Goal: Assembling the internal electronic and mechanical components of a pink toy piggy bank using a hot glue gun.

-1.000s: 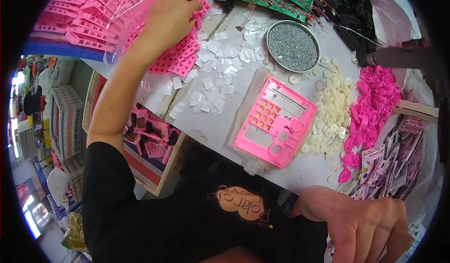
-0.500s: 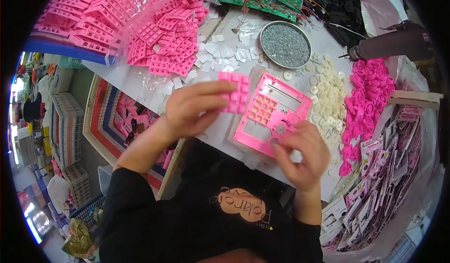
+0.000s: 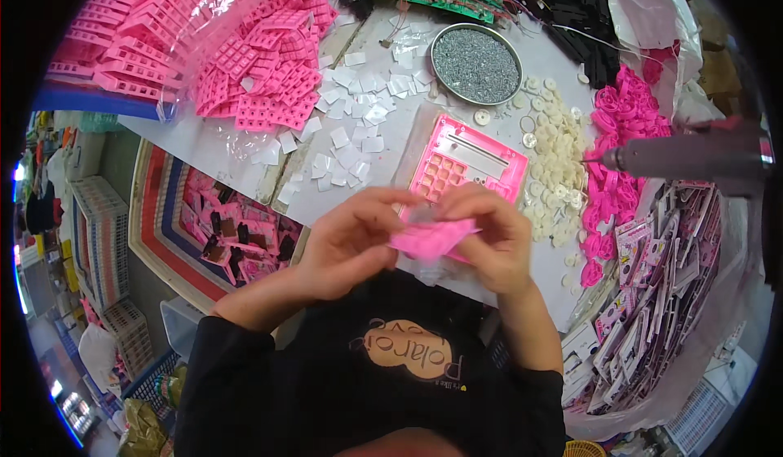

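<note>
Between my two hands is a pink rubber keypad [image 3: 431,238], tilted and smeared by motion. My left hand [image 3: 347,241] pinches its left edge between thumb and fingers. My right hand [image 3: 493,241] closes on its right side, fingers curled over the top. A small greyish, see-through patch shows above the keypad, too blurred to name. Just beyond my hands lies a pink plastic panel [image 3: 511,181] with a grid of square key holes and a silvery strip window. My hands cover its near part.
Small white squares [image 3: 347,151] lie scattered at mid-table. A round tin of screws [image 3: 475,64] stands behind the panel. Cream discs [image 3: 555,155] and pink straps [image 3: 616,114] are heaped rightward. An electric screwdriver [image 3: 693,157] hangs at right. Pink keypads [image 3: 277,74] fill the back left.
The keypad has moved right and down, tipping from face-up view to a slant. My right hand has left the panel's lower right and taken hold of the keypad. The whole view has shifted somewhat.
</note>
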The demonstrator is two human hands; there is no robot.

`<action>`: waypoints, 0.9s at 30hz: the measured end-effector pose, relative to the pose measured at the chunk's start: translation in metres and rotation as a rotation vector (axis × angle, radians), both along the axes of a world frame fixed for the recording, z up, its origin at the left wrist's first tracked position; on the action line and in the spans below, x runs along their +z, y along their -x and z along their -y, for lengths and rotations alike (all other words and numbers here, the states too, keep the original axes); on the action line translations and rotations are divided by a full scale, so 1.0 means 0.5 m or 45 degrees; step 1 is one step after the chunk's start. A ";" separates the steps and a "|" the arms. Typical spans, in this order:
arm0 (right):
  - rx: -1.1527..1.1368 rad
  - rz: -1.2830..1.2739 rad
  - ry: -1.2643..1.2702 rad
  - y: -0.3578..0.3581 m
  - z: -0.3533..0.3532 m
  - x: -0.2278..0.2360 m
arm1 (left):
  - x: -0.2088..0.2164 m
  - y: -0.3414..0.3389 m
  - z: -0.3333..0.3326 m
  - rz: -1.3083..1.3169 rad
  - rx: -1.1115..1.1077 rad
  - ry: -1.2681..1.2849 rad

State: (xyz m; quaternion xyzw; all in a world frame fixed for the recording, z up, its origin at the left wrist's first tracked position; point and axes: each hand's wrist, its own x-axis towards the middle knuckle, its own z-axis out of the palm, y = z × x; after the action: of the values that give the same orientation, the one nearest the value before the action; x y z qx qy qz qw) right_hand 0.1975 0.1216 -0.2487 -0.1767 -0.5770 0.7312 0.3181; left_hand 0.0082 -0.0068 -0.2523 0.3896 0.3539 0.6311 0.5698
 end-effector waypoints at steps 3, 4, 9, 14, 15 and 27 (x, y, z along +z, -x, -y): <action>-0.161 0.542 -0.557 -0.040 -0.054 0.047 | -0.017 0.033 0.022 -0.215 0.073 0.100; -0.135 0.638 -0.761 -0.042 -0.069 0.062 | -0.031 0.050 0.023 -0.307 0.099 0.126; 0.273 0.929 -0.993 0.010 -0.115 0.065 | -0.048 0.077 0.010 -0.430 0.221 0.196; 0.177 0.987 -1.197 0.049 -0.133 0.011 | -0.050 0.078 0.006 -0.472 0.196 0.189; 0.163 1.002 -1.188 0.050 -0.131 0.009 | -0.053 0.081 0.010 -0.500 0.181 0.203; 0.214 1.169 -1.547 0.015 0.009 -0.009 | -0.031 0.102 -0.026 -0.826 0.318 0.091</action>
State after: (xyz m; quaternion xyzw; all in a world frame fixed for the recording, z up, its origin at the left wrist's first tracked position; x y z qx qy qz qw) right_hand 0.1902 0.1172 -0.2531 -0.2122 -0.9634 0.1605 0.0310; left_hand -0.0427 0.0062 -0.2680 0.5034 0.5834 0.5265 0.3593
